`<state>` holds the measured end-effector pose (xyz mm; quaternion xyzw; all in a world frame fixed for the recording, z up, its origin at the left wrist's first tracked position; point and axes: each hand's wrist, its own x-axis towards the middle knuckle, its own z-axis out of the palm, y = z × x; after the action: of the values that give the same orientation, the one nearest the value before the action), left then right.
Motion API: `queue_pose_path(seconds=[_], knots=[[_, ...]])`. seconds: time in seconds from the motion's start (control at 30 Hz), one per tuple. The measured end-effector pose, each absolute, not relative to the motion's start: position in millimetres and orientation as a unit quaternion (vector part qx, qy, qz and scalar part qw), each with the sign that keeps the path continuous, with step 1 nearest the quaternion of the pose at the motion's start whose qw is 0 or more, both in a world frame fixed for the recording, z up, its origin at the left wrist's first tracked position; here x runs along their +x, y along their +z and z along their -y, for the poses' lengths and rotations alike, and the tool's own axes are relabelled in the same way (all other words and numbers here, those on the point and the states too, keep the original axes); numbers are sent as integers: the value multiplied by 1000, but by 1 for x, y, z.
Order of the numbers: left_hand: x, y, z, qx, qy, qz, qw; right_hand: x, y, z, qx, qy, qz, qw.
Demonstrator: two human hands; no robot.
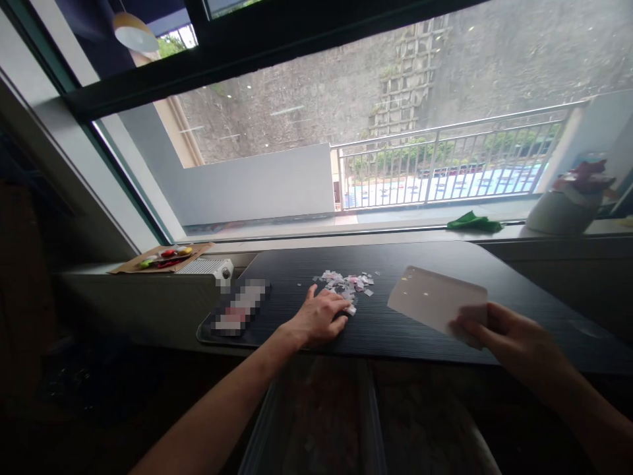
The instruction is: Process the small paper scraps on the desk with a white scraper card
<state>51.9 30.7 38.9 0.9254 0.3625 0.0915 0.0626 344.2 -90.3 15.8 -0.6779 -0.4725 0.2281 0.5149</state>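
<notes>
My left hand [321, 316] rests on the dark table [425, 260] with its fingers curled against the near edge of a small heap of torn paper scraps [346, 282]. My right hand [499, 330] pinches the lower corner of a pale flat card [435, 298] and holds it tilted just above the table, to the right of the scraps. Nothing shows inside the left hand's fingers; the fingertips are partly hidden among the scraps.
A blurred flat object [240, 309] lies at the table's left end. On the sill lie a cardboard tray with coloured items [163, 257], a white box [205, 267], a green cloth [473, 223] and a white pot [564, 208]. A big window stands behind.
</notes>
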Motion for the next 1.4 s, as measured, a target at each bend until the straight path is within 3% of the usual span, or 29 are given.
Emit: queue_pose_path(seconds=[0.3,0.53,1.4], knots=[[48,39,-47,915,74,-395,38,303,25,43,-615,281,517,524],[30,32,-30,908,119,-401,12,295,35,39,-665,196,584,422],[46,30,-1,923,136,-359,18,309,43,60,-710,132,580,378]])
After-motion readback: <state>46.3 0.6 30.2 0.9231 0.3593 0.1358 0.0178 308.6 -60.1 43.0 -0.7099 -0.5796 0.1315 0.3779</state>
